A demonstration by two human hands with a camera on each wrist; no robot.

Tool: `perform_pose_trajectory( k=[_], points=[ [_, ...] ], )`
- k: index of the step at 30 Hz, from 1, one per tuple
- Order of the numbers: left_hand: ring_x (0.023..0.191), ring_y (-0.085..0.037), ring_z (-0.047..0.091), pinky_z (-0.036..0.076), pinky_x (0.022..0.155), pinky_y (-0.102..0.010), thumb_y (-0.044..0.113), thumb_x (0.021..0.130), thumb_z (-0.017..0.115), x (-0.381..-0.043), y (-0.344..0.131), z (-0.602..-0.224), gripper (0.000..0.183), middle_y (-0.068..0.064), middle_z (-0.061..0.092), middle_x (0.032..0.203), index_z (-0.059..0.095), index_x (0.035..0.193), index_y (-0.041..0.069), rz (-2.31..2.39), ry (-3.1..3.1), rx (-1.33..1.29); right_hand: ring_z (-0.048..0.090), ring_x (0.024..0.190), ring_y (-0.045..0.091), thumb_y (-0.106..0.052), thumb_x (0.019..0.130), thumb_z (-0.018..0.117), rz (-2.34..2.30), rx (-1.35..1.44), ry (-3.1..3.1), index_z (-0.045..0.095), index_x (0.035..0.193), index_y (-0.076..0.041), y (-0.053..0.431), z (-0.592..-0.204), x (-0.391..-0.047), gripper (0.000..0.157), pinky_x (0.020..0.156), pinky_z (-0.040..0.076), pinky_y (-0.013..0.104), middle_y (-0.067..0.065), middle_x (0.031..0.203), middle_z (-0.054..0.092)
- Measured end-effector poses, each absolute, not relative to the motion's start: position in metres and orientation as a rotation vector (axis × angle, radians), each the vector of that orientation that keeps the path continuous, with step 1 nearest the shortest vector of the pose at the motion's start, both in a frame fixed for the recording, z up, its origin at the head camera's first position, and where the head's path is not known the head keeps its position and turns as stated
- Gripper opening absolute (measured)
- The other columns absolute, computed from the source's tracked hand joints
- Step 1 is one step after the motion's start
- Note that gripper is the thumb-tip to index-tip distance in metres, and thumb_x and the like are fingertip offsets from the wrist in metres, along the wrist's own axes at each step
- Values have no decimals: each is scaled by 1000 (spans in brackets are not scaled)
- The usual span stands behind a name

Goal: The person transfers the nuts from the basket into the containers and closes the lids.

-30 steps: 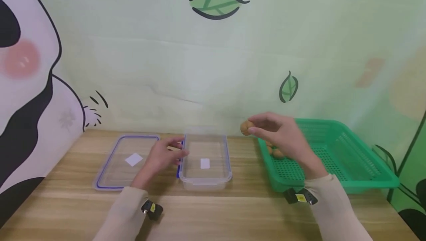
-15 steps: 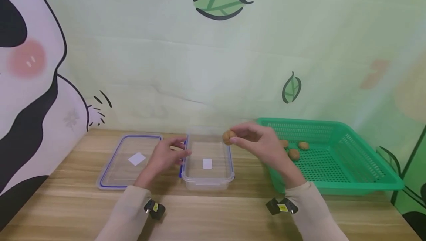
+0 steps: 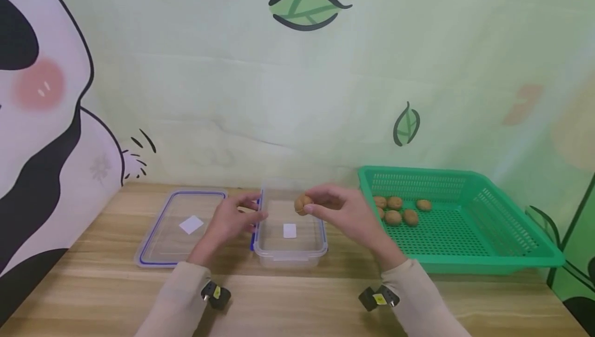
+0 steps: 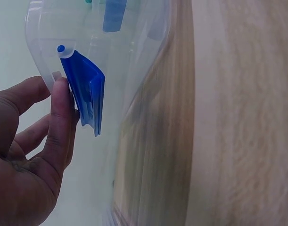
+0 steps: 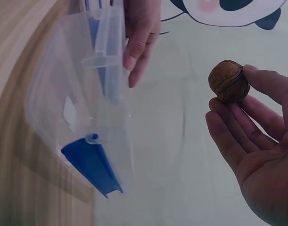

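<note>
A clear plastic storage box (image 3: 292, 252) with blue side latches stands in the middle of the table. At its left rim my left hand (image 3: 231, 219) pinches the wall between thumb and fingers, beside a blue latch (image 4: 87, 89) in the left wrist view. My right hand (image 3: 348, 214) holds a brown walnut (image 5: 228, 81) between thumb and fingertips. In the head view that walnut is above the box's right part, apart from it. More walnuts (image 3: 410, 217), several of them, lie in the left part of a green plastic basket (image 3: 465, 262) on the right.
A clear lid (image 3: 160, 254) with a blue seal lies flat left of the box, partly behind my left hand. White labels mark the lid and the box. Behind the wooden table (image 3: 297, 306) hangs a printed cloth (image 3: 209, 94).
My right hand has carried the walnut leftward and down from beside the basket to above the box, uncovering the walnuts in the basket. My left hand has stayed at the box's rim.
</note>
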State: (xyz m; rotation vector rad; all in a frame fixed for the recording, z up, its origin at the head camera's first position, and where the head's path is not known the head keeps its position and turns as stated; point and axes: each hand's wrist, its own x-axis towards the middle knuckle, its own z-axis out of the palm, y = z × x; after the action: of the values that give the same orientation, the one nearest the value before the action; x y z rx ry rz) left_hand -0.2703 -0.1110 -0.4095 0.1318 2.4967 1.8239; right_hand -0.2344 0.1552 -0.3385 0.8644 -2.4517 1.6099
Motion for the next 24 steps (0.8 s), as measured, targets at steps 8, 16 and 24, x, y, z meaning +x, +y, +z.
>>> perform_pose_trajectory(
  k=[8,16,24],
  points=[
    [73,-22,68,61,64,-34,10,83,77,-269,-110,-409,55,-17,62,113,56,134,5,1836,2492,124,68,94,15,-24,87,75,1629,852,-2491,70,112,-10,140,-357,-235,29,80,58,29,1,105,71],
    [75,-22,68,61,65,-33,9,83,77,-269,-110,-408,56,-19,61,116,55,135,5,1834,2483,137,66,95,12,-26,87,74,1601,870,-2590,70,113,-12,127,-374,-234,30,82,57,28,-3,105,70],
    [73,-22,68,61,67,-37,10,83,77,-269,-111,-407,55,-19,61,116,55,134,5,1834,2478,129,66,93,12,-24,86,75,1590,892,-2636,70,111,-11,116,-383,-229,28,83,56,28,-2,102,70]
  ],
)
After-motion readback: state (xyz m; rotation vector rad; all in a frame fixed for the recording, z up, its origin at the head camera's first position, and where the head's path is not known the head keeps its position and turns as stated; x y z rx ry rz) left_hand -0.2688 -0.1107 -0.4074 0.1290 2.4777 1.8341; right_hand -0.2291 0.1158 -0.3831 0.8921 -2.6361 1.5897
